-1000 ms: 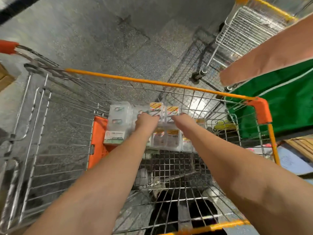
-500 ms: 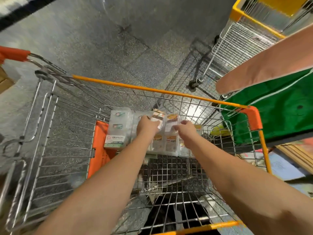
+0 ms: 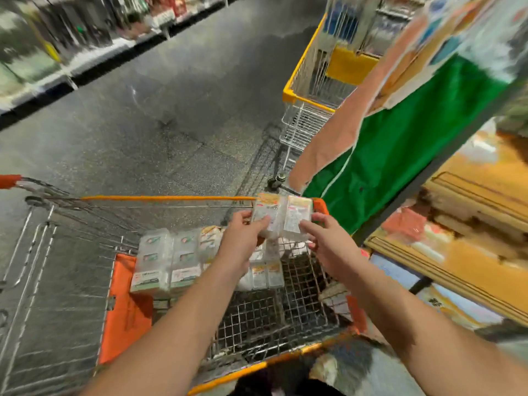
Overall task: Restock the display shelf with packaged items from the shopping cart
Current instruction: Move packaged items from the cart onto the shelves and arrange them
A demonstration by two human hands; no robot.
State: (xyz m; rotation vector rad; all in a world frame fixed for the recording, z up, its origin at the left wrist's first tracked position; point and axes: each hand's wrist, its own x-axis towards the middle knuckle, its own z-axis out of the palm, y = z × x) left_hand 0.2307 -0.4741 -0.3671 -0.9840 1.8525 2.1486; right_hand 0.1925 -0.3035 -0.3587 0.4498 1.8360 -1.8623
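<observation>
Lifted clear of cart (image 3: 171, 198): packaged items (image 3: 281, 217), pinched between left hand (image 3: 244, 238) and right hand (image 3: 328, 241). Loosely bundled; could have slipped apart.

Indoor light, moderately bright, even, from overhead. Speckled floor (image 3: 171, 115) carries a dull sheen and a wire-mesh shadow beside the yellow cart (image 3: 308, 90). Heavy motion smear across the aisle shelves (image 3: 71, 38) upper left and display shelf (image 3: 457, 224) right. Wide-angle bending at edges. Forearms sharpest.
</observation>
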